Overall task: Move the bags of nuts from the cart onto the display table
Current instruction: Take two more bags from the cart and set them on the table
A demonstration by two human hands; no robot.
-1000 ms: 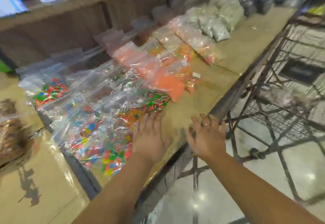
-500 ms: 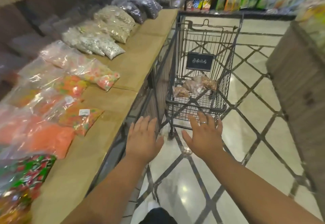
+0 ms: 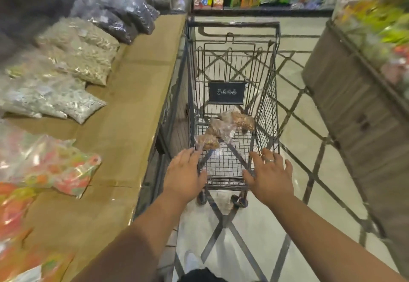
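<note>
In the head view, the wire cart stands straight ahead at twelve o'clock from the person, its left side close along the edge of the display table, which runs from about seven o'clock up to eleven. The bags of nuts lie on the cart's mesh floor toward its near end, clear packets of brown nuts overlapping one another; there seem to be three, though the blur makes the count unsure. The left hand and the right hand, which wears a ring, reach toward the cart's near end at eleven and one o'clock of the person's body. Both have the fingers spread and straight and hold nothing, and neither touches a bag, though the left fingertips are just beside the nearest one. The table carries pale seed bags at ten o'clock, dark bags at eleven and coloured sweets bags at eight. A bare brown strip along its cart-side edge offers room. No brown nut bag shows on the visible stretch of table, so I judge that these last bags all remain to be lifted across.
</note>
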